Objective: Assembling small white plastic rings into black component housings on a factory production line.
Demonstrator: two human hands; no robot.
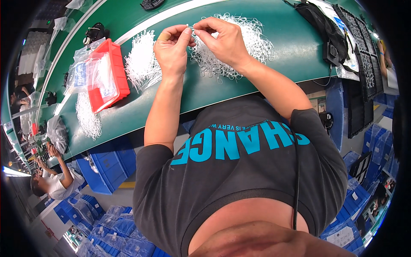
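Note:
My left hand point(174, 47) and my right hand point(222, 40) meet over the green table, fingertips almost touching. Both are closed in a pinch on a small thin white strand point(191, 27), mostly hidden by the fingers. Under and beyond my right hand lies a big heap of white strands bent into loops point(252, 40). Left of my left hand is a pile of mostly straight white strands point(140, 60), some pointing toward the table's near edge.
A red bin point(121, 70) holding plastic bags stands left of the straight strands, with more white strands point(87, 115) beside it. A black mesh bag point(314, 28) lies at the right. Blue crates point(105, 169) stand below the table. Another person point(60, 180) works at the far left.

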